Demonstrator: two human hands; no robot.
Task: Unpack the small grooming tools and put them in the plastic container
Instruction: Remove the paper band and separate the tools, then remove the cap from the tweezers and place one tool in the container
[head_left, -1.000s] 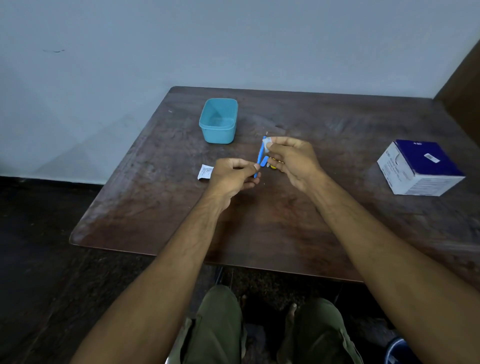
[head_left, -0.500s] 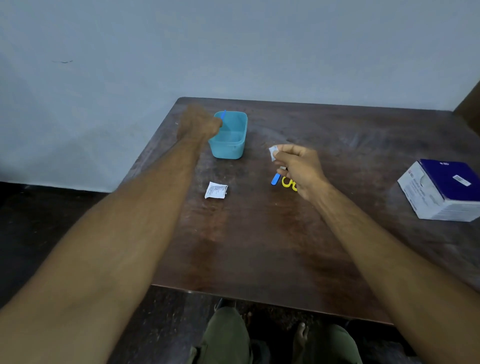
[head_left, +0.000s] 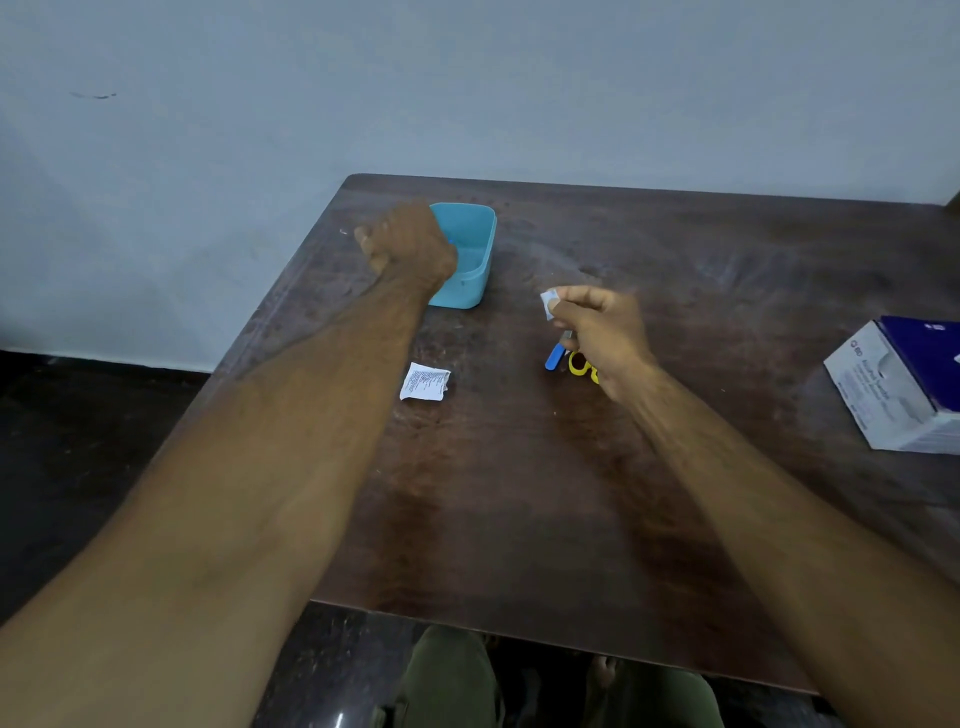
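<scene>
The teal plastic container (head_left: 475, 244) stands at the far left of the dark wooden table (head_left: 519, 493). My left hand (head_left: 405, 244) hovers over its left rim with the fingers curled. A speck of blue shows beside the hand inside the container, and I cannot tell if the hand holds it. My right hand (head_left: 597, 332) is raised mid-table, pinching a small white wrapper (head_left: 548, 303) between thumb and forefinger. Under that hand lie a blue tool (head_left: 555, 358) and a yellow looped tool (head_left: 579, 364), partly hidden by the hand.
A torn white packet (head_left: 425, 382) with print lies on the table between my arms. A white and dark blue box (head_left: 904, 384) sits at the right edge. The table meets a pale wall at the back, and my knees show below its near edge.
My left hand carried a blue tool from the middle of the table to the container and has now sunk lower over its rim. My right hand kept the wrapper and barely moved.
</scene>
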